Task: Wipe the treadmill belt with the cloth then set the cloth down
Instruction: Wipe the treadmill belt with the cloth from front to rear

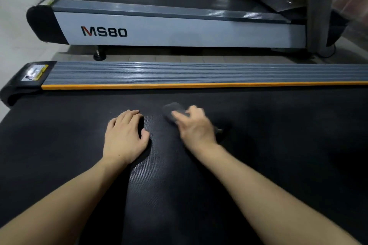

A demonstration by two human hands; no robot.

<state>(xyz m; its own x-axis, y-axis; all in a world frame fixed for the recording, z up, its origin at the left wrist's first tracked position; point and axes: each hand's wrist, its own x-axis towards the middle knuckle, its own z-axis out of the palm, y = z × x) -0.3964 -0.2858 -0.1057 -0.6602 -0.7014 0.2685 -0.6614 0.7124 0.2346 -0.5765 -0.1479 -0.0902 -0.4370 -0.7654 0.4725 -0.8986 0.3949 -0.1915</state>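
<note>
The black textured treadmill belt [278, 145] fills the lower part of the head view. A small dark grey cloth [172, 110] lies bunched on the belt near its middle. My right hand [196, 126] sits on top of the cloth, blurred, with its fingers curled over the near part; most of the cloth is hidden under the palm. To the left, my left hand [125, 135] rests flat on the bare belt, fingers together and relaxed, holding nothing.
A grey ribbed side rail [199, 73] with an orange strip [199, 85] borders the belt's far edge. Beyond a strip of tiled floor stands another treadmill marked MS80 [159, 30], with its upright [320, 16] at the right.
</note>
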